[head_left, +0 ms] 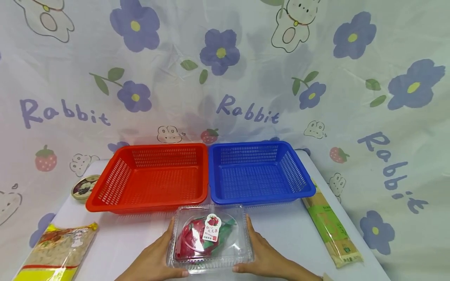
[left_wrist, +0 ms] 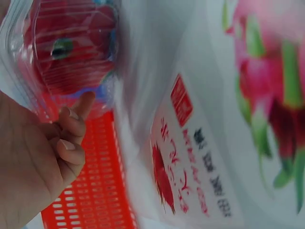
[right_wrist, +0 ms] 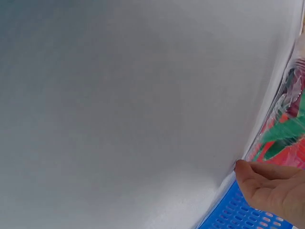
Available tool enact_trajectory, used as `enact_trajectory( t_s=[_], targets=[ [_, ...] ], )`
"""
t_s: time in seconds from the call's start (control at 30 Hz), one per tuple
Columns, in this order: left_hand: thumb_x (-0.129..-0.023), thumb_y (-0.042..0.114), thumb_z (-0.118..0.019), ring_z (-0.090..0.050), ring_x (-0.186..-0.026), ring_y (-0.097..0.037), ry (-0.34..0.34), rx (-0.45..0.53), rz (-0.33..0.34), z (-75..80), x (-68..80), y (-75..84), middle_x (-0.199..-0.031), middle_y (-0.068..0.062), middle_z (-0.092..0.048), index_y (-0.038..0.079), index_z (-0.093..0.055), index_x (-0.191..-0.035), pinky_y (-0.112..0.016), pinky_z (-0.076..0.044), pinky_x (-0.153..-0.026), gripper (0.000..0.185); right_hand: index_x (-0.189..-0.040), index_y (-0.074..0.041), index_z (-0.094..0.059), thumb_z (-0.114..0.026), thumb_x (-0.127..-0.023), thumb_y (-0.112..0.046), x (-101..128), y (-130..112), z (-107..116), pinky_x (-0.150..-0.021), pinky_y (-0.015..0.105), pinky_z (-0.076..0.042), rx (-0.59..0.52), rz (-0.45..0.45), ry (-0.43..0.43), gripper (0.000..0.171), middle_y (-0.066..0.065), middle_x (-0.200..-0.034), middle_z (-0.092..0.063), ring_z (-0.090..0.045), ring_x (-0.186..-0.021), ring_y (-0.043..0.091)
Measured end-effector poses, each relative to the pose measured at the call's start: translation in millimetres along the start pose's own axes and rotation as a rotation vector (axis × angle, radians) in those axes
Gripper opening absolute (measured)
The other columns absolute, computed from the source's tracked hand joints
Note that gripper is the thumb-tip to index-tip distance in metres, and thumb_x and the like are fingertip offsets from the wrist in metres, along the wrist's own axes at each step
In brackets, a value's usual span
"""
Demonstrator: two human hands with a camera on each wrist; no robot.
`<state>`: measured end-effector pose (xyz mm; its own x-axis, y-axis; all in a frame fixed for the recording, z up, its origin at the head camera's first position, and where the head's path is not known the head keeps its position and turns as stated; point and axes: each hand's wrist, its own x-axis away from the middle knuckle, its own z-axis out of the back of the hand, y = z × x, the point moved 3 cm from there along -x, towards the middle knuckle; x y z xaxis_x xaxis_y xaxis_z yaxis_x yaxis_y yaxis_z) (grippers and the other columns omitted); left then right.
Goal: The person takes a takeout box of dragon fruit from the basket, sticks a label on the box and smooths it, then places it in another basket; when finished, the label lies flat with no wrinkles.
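At the near edge of the surface [head_left: 288, 234] my left hand [head_left: 154, 259] and right hand [head_left: 265, 255] press flat, fingers straight, on either side of the clear clamshell box [head_left: 209, 238]; nothing curls under it; I judge it could slip or pop open if squeezed, tipping onto the red basket [head_left: 149, 177] or blue basket [head_left: 258, 171] just beyond.

Head view: I look forward and down from above the table [head_left: 291, 234], whole layout in frame. Left wrist view: very close, rotated, blurred; clear box [left_wrist: 71, 52] upper left, red basket [left_wrist: 90, 191] below. Right wrist view: close, mostly bare surface; box and blue basket [right_wrist: 238, 214] at right edge. All three views share the box.
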<state>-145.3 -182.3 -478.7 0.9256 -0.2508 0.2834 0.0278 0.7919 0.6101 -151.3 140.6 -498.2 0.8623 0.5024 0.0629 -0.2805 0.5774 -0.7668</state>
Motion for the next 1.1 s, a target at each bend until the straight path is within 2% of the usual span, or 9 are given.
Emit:
enact_trajectory(
  t_s=[0.2, 0.37, 0.43, 0.57, 0.6, 0.7, 0.83, 0.97, 1.1],
  targets=[
    [-0.057, 0.072, -0.080, -0.040, -0.139, -0.041, 0.015, 0.029, -0.033, -0.5, -2.0, 6.1, -0.161, -0.012, -0.029, 0.024, 0.006, -0.160, -0.064, -0.044, -0.100, 0.142, -0.154, -0.024, 0.028, -0.083, -0.077, -0.045, -0.4, 1.2, -0.7, -0.094, 0.064, -0.047, -0.063, 0.012, -0.003, 0.136, 0.033, -0.157, -0.021, -0.040, -0.135, 0.051],
    [-0.057, 0.071, -0.081, -0.042, -0.137, -0.040, 0.047, 0.024, -0.069, -1.0, 1.5, 10.1, -0.159, -0.013, -0.031, 0.021, 0.004, -0.161, -0.064, -0.043, -0.101, 0.143, -0.153, -0.025, 0.029, -0.083, -0.077, -0.041, 0.2, 0.8, -0.4, -0.098, 0.058, -0.047, -0.094, 0.031, -0.002, 0.137, 0.030, -0.160, -0.016, -0.039, -0.137, 0.048],
    [-0.056, 0.070, -0.082, -0.043, -0.137, -0.040, 0.044, 0.043, -0.051, -2.2, 3.7, 10.8, -0.159, -0.012, -0.033, 0.025, 0.005, -0.161, -0.064, -0.043, -0.100, 0.143, -0.153, -0.026, 0.029, -0.084, -0.077, -0.040, 1.2, -0.1, -0.6, -0.100, 0.057, -0.046, -0.104, 0.024, -0.007, 0.137, 0.028, -0.161, -0.014, -0.038, -0.138, 0.046],
    [-0.056, 0.068, -0.082, -0.044, -0.136, -0.038, 0.026, 0.094, 0.006, -5.8, 9.4, 10.6, -0.159, -0.007, -0.032, 0.039, 0.011, -0.157, -0.065, -0.046, -0.097, 0.140, -0.152, -0.027, 0.030, -0.084, -0.077, -0.039, 4.1, -3.4, -0.9, -0.103, 0.057, -0.043, -0.117, 0.009, -0.028, 0.137, 0.025, -0.163, -0.010, -0.034, -0.140, 0.045],
    [-0.057, 0.067, -0.082, -0.044, -0.136, -0.038, 0.026, 0.103, 0.006, -6.4, 10.8, 10.4, -0.159, -0.006, -0.033, 0.041, 0.012, -0.156, -0.065, -0.046, -0.096, 0.139, -0.152, -0.028, 0.030, -0.084, -0.077, -0.039, 5.0, -4.5, -0.8, -0.103, 0.055, -0.044, -0.126, 0.002, -0.034, 0.137, 0.023, -0.163, -0.011, -0.036, -0.140, 0.043],
    [-0.062, 0.063, -0.082, -0.044, -0.136, -0.039, 0.032, 0.122, -0.029, -6.7, 14.9, 10.9, -0.159, -0.007, -0.032, 0.041, 0.013, -0.156, -0.064, -0.048, -0.094, 0.135, -0.152, -0.025, 0.030, -0.084, -0.078, -0.037, 7.7, -7.4, 0.2, -0.098, 0.049, -0.049, -0.134, 0.022, -0.043, 0.137, 0.024, -0.156, -0.034, -0.053, -0.129, 0.033],
    [-0.065, 0.059, -0.082, -0.046, -0.135, -0.037, 0.060, 0.135, -0.060, -6.2, 19.7, 12.4, -0.158, -0.006, -0.034, 0.041, 0.012, -0.156, -0.063, -0.049, -0.093, 0.133, -0.153, -0.025, 0.029, -0.083, -0.079, -0.035, 9.8, -11.2, 1.5, -0.089, 0.038, -0.054, -0.148, 0.043, -0.044, 0.135, 0.022, -0.136, -0.058, -0.066, -0.109, 0.018],
    [-0.065, 0.058, -0.083, -0.049, -0.131, -0.035, 0.101, 0.121, -0.069, -4.5, 25.0, 15.9, -0.155, -0.005, -0.038, 0.040, 0.009, -0.158, -0.062, -0.050, -0.091, 0.132, -0.153, -0.027, 0.030, -0.084, -0.079, -0.035, 11.5, -14.5, 2.9, -0.087, 0.037, -0.055, -0.161, 0.031, -0.045, 0.136, 0.024, -0.137, -0.056, -0.066, -0.110, 0.019],
    [-0.065, 0.058, -0.083, -0.050, -0.130, -0.035, 0.103, 0.129, -0.068, -0.1, 29.2, 21.6, -0.155, -0.005, -0.038, 0.041, 0.008, -0.157, -0.063, -0.050, -0.090, 0.131, -0.152, -0.030, 0.031, -0.083, -0.079, -0.033, 13.5, -16.3, 4.5, -0.085, 0.036, -0.055, -0.202, 0.017, -0.050, 0.135, 0.024, -0.139, -0.054, -0.066, -0.110, 0.018]
  ],
)
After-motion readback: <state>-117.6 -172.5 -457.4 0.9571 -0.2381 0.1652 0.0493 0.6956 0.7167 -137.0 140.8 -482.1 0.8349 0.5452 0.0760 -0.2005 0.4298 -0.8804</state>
